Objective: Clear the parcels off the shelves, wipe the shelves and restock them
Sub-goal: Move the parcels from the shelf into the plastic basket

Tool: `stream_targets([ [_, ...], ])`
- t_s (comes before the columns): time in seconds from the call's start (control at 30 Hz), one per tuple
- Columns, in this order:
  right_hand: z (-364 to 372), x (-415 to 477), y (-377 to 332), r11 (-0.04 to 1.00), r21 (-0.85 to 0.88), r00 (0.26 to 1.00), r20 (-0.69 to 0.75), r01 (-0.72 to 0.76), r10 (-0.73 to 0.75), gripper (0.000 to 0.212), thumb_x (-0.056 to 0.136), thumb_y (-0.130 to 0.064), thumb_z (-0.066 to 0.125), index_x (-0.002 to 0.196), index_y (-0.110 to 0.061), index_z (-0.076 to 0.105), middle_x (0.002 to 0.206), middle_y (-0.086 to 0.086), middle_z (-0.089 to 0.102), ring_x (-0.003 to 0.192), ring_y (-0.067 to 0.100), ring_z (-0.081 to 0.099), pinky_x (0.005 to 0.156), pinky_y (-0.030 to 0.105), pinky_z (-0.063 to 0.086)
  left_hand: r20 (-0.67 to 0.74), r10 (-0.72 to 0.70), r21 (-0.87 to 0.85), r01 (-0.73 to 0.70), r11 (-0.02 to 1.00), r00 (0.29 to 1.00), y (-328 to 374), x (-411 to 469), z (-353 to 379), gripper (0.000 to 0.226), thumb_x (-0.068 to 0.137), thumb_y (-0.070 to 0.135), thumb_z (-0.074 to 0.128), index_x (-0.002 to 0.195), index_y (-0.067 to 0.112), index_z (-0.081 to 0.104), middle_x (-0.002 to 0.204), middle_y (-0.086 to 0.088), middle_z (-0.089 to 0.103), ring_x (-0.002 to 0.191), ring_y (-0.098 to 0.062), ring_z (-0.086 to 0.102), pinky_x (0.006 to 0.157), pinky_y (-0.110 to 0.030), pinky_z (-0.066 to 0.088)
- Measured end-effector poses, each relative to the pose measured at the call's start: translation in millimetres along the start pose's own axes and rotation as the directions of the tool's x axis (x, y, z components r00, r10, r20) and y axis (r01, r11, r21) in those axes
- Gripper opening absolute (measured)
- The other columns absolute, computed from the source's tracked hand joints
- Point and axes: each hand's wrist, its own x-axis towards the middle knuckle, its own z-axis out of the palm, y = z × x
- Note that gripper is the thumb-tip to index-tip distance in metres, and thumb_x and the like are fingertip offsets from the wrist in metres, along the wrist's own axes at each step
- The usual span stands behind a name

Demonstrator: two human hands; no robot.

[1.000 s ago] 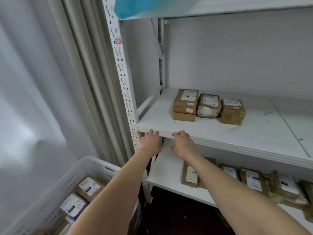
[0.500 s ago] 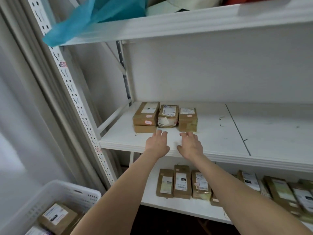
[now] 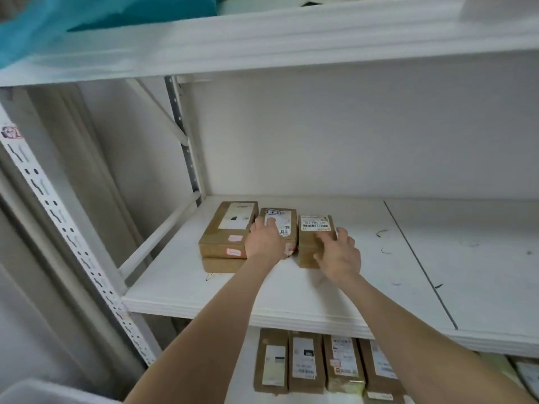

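Three brown parcel piles lie at the left back of the white middle shelf (image 3: 350, 290). The left pile (image 3: 230, 228) is two boxes stacked. My left hand (image 3: 264, 242) lies over the middle parcel (image 3: 284, 225), fingers down its left edge and thumb on its label. My right hand (image 3: 338, 255) holds the right parcel (image 3: 313, 228) at its near right corner, thumb on top and fingers along its right side. Both parcels rest on the shelf.
Several labelled parcels (image 3: 306, 363) sit in a row on the lower shelf. A blue bag (image 3: 58, 24) hangs over the top shelf's left edge. A perforated white upright (image 3: 58, 223) stands at the left, and a white basket's corner (image 3: 43, 392) shows bottom left.
Both hands have left the shelf's front edge and reached back onto the middle and right parcels. The view has moved closer and up; the basket has nearly dropped out of view.
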Motion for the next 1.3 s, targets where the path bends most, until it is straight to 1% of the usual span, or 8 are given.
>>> stream_targets([
  [0.3, -8, 51, 31, 0.980, 0.186, 0.992, 0.114, -0.073, 0.052, 0.047, 0.088, -0.031, 0.058, 0.133, -0.042, 0.050, 0.139, 0.002, 0.041, 0.124, 0.026, 0.043, 0.102, 0.037, 0.040, 0.130, -0.117, -0.084, 0.129, 0.988, 0.985, 0, 54, 21, 0.052, 0.097, 0.017, 0.044, 0.144, 0.006, 0.026, 0.140, -0.022, 0.034, 0.128, -0.037, 0.039, 0.104, -0.040, 0.035],
  [0.43, -12, 62, 38, 0.680, 0.679, 0.960, 0.157, -0.275, 0.232, 0.056, 0.088, -0.037, 0.065, 0.138, -0.019, 0.047, 0.135, 0.006, 0.053, 0.111, 0.021, 0.053, 0.093, 0.031, 0.041, 0.192, -0.250, -0.243, 0.293, 0.925, 0.949, 4, 60, 26, 0.046, 0.095, 0.017, 0.047, 0.137, 0.002, 0.033, 0.136, -0.022, 0.038, 0.119, -0.036, 0.048, 0.099, -0.040, 0.039],
  [0.57, -8, 68, 51, 0.633, 0.640, 0.900, 0.283, -0.435, 0.332, 0.068, 0.090, -0.047, 0.061, 0.140, -0.005, 0.041, 0.132, 0.013, 0.053, 0.118, 0.030, 0.053, 0.088, 0.032, 0.041, 0.333, -0.363, -0.461, 0.486, 0.742, 0.870, 4, 57, 34, 0.031, 0.096, 0.026, 0.047, 0.115, 0.002, 0.053, 0.114, -0.018, 0.059, 0.096, -0.027, 0.057, 0.089, -0.036, 0.047],
  [0.67, -5, 69, 57, 0.556, 0.685, 0.882, 0.367, -0.471, 0.295, 0.050, 0.088, -0.047, 0.063, 0.111, -0.003, 0.061, 0.105, 0.010, 0.063, 0.090, 0.024, 0.057, 0.064, 0.026, 0.040, 0.404, -0.378, -0.654, 0.552, 0.517, 0.833, 9, 50, 38, 0.038, 0.095, 0.022, 0.049, 0.127, 0.003, 0.046, 0.104, -0.013, 0.061, 0.097, -0.027, 0.062, 0.085, -0.035, 0.050],
  [0.77, -5, 67, 66, 0.451, 0.757, 0.881, 0.386, -0.473, 0.274, 0.038, 0.084, -0.036, 0.071, 0.107, -0.007, 0.065, 0.099, 0.007, 0.067, 0.088, 0.021, 0.061, 0.070, 0.027, 0.042, 0.427, -0.363, -0.760, 0.547, 0.352, 0.828, 15, 40, 37, 0.023, 0.093, 0.013, 0.051, 0.116, 0.012, 0.048, 0.084, -0.006, 0.059, 0.073, -0.020, 0.058, 0.068, -0.030, 0.047],
  [0.87, -12, 66, 74, 0.374, 0.804, 0.886, 0.399, -0.462, 0.237, 0.034, 0.081, -0.036, 0.073, 0.107, -0.015, 0.065, 0.094, 0.001, 0.067, 0.077, 0.013, 0.057, 0.065, 0.026, 0.041, 0.457, -0.370, -0.819, 0.545, 0.181, 0.809, 20, 32, 34, 0.025, 0.092, 0.010, 0.054, 0.114, 0.018, 0.046, 0.094, -0.006, 0.062, 0.075, -0.019, 0.059, 0.066, -0.032, 0.048],
  [1.2, -44, 52, 74, 0.096, 0.890, 0.892, 0.452, -0.447, -0.036, 0.022, 0.090, -0.023, 0.064, 0.109, -0.018, 0.055, 0.102, 0.010, 0.066, 0.085, 0.024, 0.066, 0.067, 0.031, 0.056, 0.346, -0.388, -0.910, 0.406, 0.083, 0.854, 28, -5, -12, 0.032, 0.088, 0.007, 0.059, 0.119, 0.007, 0.056, 0.104, -0.010, 0.068, 0.086, -0.024, 0.067, 0.065, -0.033, 0.059],
  [1.3, -44, 44, 64, 0.062, 0.890, 0.881, 0.456, -0.452, -0.122, 0.021, 0.089, -0.017, 0.065, 0.106, -0.017, 0.052, 0.095, 0.008, 0.064, 0.082, 0.025, 0.066, 0.081, 0.035, 0.056, 0.321, -0.404, -0.927, 0.372, 0.053, 0.857, 15, -23, -21, 0.050, 0.084, 0.008, 0.065, 0.131, 0.015, 0.049, 0.112, -0.009, 0.067, 0.099, -0.025, 0.065, 0.087, -0.038, 0.055],
])
